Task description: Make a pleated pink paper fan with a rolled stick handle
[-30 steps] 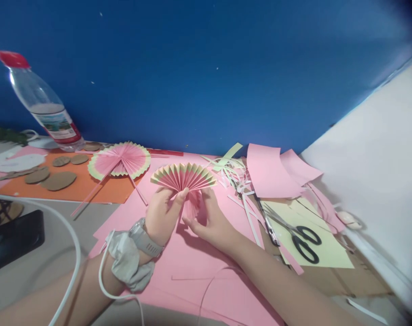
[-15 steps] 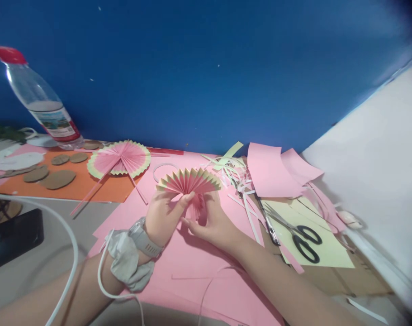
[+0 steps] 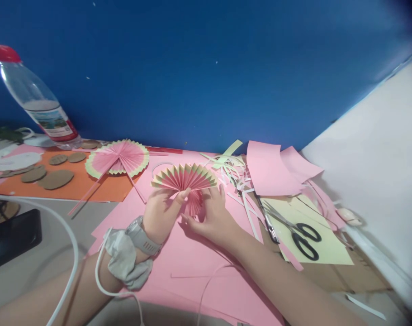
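A pleated paper fan (image 3: 187, 177), pink with a yellow-green border, is spread out in front of me. My left hand (image 3: 163, 210) pinches it at its centre, with the thumb over the gathered folds. A narrower pink pleated part (image 3: 194, 203) hangs below that pinch. To the right of it, my right hand (image 3: 214, 215) curves around with thumb and fingers apart, its fingertips at the fan's right edge. Whether they press on the paper I cannot tell. Beneath both hands lie large pink paper sheets (image 3: 182, 290).
At the left, a finished round fan (image 3: 133, 158) with two sticks lies on orange paper (image 3: 93, 188) beside cardboard discs (image 3: 58, 179) and a bottle (image 3: 46, 108). Scissors (image 3: 304, 237), a pen (image 3: 270, 226) and paper strips (image 3: 239, 176) lie right. A white cable (image 3: 72, 244) crosses my left forearm.
The right fingers have come out from behind the fan's right end and spread. The fan has shifted slightly left and up, still in my left hand.
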A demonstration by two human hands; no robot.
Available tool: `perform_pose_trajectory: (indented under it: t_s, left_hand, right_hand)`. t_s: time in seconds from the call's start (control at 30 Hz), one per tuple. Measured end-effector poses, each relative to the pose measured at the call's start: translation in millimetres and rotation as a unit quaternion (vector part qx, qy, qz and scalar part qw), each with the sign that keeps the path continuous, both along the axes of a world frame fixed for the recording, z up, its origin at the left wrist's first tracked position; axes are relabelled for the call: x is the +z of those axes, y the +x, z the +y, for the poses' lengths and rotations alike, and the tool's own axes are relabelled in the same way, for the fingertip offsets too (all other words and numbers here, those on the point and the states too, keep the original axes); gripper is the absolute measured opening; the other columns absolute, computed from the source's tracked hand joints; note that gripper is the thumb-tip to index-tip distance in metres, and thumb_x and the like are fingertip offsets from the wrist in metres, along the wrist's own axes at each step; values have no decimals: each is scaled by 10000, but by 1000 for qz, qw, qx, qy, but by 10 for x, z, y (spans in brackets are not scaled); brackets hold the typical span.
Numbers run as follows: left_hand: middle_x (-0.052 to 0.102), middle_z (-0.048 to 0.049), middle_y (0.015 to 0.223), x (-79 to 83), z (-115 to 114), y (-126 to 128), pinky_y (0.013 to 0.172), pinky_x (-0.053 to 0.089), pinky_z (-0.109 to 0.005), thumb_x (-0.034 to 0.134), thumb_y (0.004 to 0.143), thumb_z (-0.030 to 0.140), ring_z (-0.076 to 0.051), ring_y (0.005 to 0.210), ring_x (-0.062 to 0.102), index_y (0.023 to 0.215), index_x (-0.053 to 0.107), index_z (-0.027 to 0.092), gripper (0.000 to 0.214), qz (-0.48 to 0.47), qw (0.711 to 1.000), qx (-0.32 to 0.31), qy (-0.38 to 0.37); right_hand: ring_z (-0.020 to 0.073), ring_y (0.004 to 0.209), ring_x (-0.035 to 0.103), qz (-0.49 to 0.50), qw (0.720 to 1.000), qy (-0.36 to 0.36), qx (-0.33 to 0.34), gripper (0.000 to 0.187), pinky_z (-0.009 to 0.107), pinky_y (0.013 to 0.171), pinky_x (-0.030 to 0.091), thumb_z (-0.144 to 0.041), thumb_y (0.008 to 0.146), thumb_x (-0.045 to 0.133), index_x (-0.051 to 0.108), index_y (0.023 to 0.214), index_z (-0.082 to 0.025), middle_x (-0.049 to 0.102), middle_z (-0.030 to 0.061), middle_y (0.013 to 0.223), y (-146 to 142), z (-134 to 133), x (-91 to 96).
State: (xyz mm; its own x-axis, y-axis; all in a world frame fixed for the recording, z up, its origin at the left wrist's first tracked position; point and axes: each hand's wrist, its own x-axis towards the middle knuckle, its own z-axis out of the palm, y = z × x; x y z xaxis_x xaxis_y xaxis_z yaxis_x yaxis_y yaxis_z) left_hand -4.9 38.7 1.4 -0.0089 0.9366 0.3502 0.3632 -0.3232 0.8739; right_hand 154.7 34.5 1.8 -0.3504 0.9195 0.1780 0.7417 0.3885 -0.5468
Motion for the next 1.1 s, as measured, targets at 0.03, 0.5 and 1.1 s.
perform_pose_trajectory:
  t_s: [0.03,0.5,1.1]
  left_hand:
    - [564,-10,533,-1,9,-6,651,410,-282,546,869,354,-173,611,551,590,591,181,331,7,1000,7,-1]
    - [528,20,563,-30,75,-27,608,409,-243,518,886,401,-124,573,509,599,519,175,365,-16,1000,-4,-17]
    - [670,-40,726,-111,122,-52,740,487,-297,598,828,452,-207,764,635,827,706,154,317,-117,992,19,-48]
  right_hand:
    - [337,1210,416,2,1000,3,1,527,639,1098,1,-482,743,602,452,1169,-210,462,125,1207,4,3,-6]
    - [326,1274,371,-7,999,21,38,477,617,1113,37,-381,794,550,436,1219,-196,475,129,1271,39,37,-7]
    - [213,1044,573,88,996,-17,-5,256,566,1085,67,-391,866,526,544,1079,-250,649,17,1076,63,106,-36]
